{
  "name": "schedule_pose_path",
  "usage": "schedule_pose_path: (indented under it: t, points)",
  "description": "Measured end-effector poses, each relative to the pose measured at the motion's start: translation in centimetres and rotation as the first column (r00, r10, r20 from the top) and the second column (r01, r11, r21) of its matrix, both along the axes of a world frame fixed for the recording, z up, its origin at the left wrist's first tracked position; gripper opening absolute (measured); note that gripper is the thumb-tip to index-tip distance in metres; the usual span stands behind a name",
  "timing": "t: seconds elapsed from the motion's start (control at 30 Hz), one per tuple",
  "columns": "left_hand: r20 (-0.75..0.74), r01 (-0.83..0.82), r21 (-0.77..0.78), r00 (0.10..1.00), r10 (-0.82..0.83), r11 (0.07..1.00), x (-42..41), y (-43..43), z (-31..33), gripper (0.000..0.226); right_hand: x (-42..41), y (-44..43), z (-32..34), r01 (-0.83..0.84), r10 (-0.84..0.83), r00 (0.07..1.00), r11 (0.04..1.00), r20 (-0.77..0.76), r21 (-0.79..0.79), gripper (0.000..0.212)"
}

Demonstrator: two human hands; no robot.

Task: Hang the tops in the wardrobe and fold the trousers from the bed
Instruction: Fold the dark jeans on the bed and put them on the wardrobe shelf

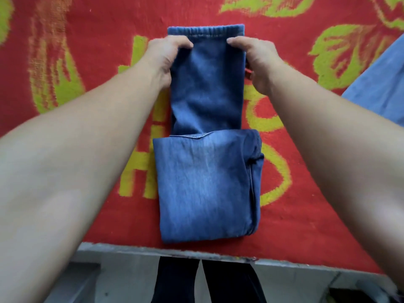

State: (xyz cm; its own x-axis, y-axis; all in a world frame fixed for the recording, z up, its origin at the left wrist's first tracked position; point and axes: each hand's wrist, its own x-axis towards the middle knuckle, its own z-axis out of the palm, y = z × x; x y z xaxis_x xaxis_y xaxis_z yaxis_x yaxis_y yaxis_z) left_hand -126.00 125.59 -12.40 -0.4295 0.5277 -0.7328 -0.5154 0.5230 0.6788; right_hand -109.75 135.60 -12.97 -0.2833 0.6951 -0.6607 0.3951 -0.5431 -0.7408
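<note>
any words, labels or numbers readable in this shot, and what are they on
"H": big yellow-green letter woven into the red blanket, left of the jeans.
Curved yellow-green strokes right of the jeans: partly hidden, not readable.
Jeans: no label or print shows.

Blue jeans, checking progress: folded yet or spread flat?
Partly folded: jeans doubled over at the near end; left hand and right hand grip the far sides.
</note>
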Motion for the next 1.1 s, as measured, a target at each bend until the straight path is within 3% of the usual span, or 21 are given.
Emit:
schedule_pose_path:
  t: [0.07, 0.17, 0.3, 0.37, 0.43, 0.5, 0.53, 0.6, 0.67, 0.73, 0.77, 0.87, 0.9, 0.93, 1.0, 1.1]
  points:
    - [-0.087, 0.040, 0.053, 0.996, -0.036, 0.998, 0.5, -0.4, 1.7, 0.015, 0.4, -0.2, 1.7, -0.041, 0.042, 0.999, 0.997, -0.016, 0.072, 0.007]
    - [-0.204, 0.125, 0.118, 0.974, -0.099, 0.985, 2.2, -2.4, 4.6, 0.023, 2.1, -2.3, 4.5, -0.095, 0.109, 0.993, 0.972, -0.054, 0.215, 0.005]
    - [-0.338, 0.316, 0.016, 0.895, -0.292, 0.949, 5.5, -9.2, 7.3, 0.021, 7.4, -8.4, 7.0, -0.367, 0.282, 0.925, 0.838, 0.256, 0.403, 0.026]
    - [-0.483, 0.501, -0.128, 0.722, -0.495, 0.856, 7.5, -13.3, 7.7, 0.025, 10.6, -12.1, 7.9, -0.576, 0.395, 0.813, 0.648, 0.428, 0.498, 0.026]
    - [-0.626, 0.628, -0.308, 0.432, -0.649, 0.715, 9.7, -17.3, 7.5, 0.027, 13.2, -15.7, 8.0, -0.728, 0.471, 0.685, 0.411, 0.555, 0.549, 0.028]
    - [-0.656, 0.681, -0.440, 0.202, -0.727, 0.586, 11.7, -21.3, 6.6, 0.029, 15.2, -19.0, 7.2, -0.839, 0.509, 0.529, 0.198, 0.679, 0.506, 0.031]
    - [-0.642, 0.702, -0.472, 0.142, -0.753, 0.534, 12.7, -23.1, 6.0, 0.030, 16.0, -20.5, 6.7, -0.891, 0.518, 0.434, 0.126, 0.737, 0.436, 0.032]
    - [-0.608, 0.737, -0.520, 0.036, -0.793, 0.432, 14.4, -25.9, 4.6, 0.030, 17.2, -22.9, 5.6, -0.956, 0.533, 0.274, 0.059, 0.800, 0.288, 0.034]
    - [-0.571, 0.735, -0.588, -0.082, -0.817, 0.337, 15.5, -27.0, 3.8, 0.034, 17.7, -24.1, 5.2, -0.978, 0.562, 0.198, 0.054, 0.803, 0.203, 0.037]
    - [-0.567, 0.727, -0.598, -0.086, -0.820, 0.337, 15.7, -27.1, 3.6, 0.033, 17.5, -24.3, 5.2, -0.973, 0.585, 0.223, 0.084, 0.779, 0.216, 0.040]
    - [-0.569, 0.725, -0.579, -0.031, -0.822, 0.374, 15.6, -26.7, 3.8, 0.030, 17.3, -24.1, 5.3, -0.963, 0.599, 0.264, 0.114, 0.756, 0.246, 0.039]
    - [-0.482, 0.677, -0.517, 0.275, -0.832, 0.523, 13.6, -24.3, 4.3, 0.033, 16.0, -21.5, 6.3, -0.932, 0.650, 0.362, 0.265, 0.668, 0.247, 0.034]
    - [-0.446, 0.658, -0.525, 0.327, -0.833, 0.540, 12.6, -23.0, 4.2, 0.038, 15.4, -20.0, 6.5, -0.928, 0.659, 0.368, 0.308, 0.656, 0.212, 0.034]
    - [-0.433, 0.649, -0.536, 0.338, -0.836, 0.540, 11.6, -21.5, 4.2, 0.044, 14.6, -18.3, 6.6, -0.925, 0.669, 0.366, 0.334, 0.647, 0.179, 0.038]
    - [-0.443, 0.647, -0.570, 0.278, -0.853, 0.507, 9.7, -18.1, 4.2, 0.068, 12.8, -14.9, 6.7, -0.936, 0.690, 0.328, 0.331, 0.645, 0.121, 0.057]
    - [-0.469, 0.630, -0.661, 0.077, -0.880, 0.407, 7.4, -13.6, 4.1, 0.101, 9.7, -10.9, 6.5, -0.967, 0.667, 0.216, 0.248, 0.713, 0.061, 0.094]
